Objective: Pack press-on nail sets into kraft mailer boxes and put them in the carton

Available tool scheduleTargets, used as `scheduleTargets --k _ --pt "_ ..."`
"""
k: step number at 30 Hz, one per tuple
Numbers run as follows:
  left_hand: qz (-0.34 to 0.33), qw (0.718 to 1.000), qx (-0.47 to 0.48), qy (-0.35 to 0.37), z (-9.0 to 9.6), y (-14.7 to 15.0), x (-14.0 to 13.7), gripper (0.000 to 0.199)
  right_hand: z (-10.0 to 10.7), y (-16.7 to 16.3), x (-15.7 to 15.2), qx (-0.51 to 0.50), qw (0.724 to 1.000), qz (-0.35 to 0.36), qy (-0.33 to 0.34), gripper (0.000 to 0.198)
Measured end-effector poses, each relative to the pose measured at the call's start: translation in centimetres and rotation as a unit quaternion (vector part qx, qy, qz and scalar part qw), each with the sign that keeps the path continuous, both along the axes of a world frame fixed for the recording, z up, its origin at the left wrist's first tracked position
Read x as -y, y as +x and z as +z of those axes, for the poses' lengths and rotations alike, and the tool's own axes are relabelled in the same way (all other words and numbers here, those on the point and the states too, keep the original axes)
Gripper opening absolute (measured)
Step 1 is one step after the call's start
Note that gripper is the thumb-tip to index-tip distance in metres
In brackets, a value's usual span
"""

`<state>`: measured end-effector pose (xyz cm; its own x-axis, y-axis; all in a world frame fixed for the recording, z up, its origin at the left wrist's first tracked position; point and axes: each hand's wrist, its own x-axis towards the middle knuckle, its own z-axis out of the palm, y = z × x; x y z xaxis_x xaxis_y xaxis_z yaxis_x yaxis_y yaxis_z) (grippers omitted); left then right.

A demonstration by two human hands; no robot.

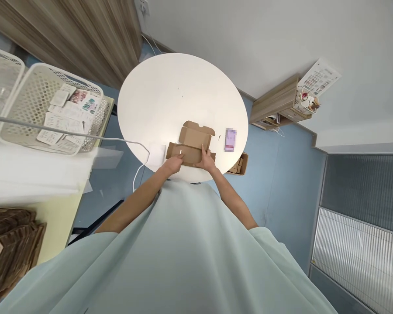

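A brown cardboard mailer box (196,134) lies unfolded near the close edge of the round white table (170,91), its lid flap laid back away from me. At the near left part of the box is my left hand (174,164), its fingers curled onto the near edge. A small white piece (180,151) shows just beyond those fingertips; I cannot tell whether it is loose or stuck on. My right hand (207,161) grips the near right part, one finger stretched along the cardboard and the thumb pointing inward. The fingers under the edge are hidden.
Right of the box lies a blurred purple item (230,139). White sheets (157,155) lie at the table's left edge, by a white cable (140,144). An open carton (242,164) stands below right. A basket (18,131) of cards and stacked flat cardboard (16,248) are left.
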<state>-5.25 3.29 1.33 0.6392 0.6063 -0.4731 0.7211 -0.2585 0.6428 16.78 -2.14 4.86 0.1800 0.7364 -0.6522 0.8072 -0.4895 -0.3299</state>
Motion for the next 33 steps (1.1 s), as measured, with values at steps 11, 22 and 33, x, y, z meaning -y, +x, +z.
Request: scheduleTargets --k 11,22,33 --pt "-0.018 0.999 -0.044 0.014 0.9 -0.3 -1.1 0.065 -0.9 -0.3 1.3 -0.019 1.000 0.006 -0.005 0.147" --pt "0.059 0.995 -0.071 0.028 2.2 0.1 -1.8 0.062 -0.4 1.1 0.8 -0.018 0.998 0.053 -0.008 0.140" --pt "0.255 0.947 -0.165 0.104 2.9 1.0 0.5 0.071 -0.4 1.3 0.9 -0.035 0.997 0.063 -0.005 0.141"
